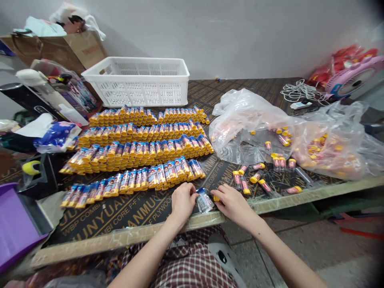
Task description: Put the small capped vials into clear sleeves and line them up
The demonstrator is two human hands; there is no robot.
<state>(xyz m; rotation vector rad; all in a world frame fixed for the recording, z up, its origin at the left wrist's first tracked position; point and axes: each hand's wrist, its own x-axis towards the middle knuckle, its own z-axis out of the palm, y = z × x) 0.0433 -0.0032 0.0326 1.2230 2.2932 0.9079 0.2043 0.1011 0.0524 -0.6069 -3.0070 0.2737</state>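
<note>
My left hand (pixel 183 201) rests at the table's front edge with its fingers pinched together at the side of a small stack of printed clear plastic sleeves (pixel 205 201). Just right of the sleeves, my right hand (pixel 234 203) is closed on a small tube with a yellow cap (pixel 216 198); most of the tube is hidden by the fingers. Loose yellow-capped tubes (pixel 245 185) with pink labels lie beyond my right hand. Behind my left hand stretch several stacked rows of blue-and-yellow wrapped tubes (pixel 160 174).
A white plastic basket (pixel 144 89) stands behind the rows. Clear bags (pixel 336 156) of tubes slump on the right, with a pink fan (pixel 354 78) and a coiled white cable (pixel 303 92) behind. At left are a purple bin (pixel 21 228) and a tissue pack (pixel 55 136).
</note>
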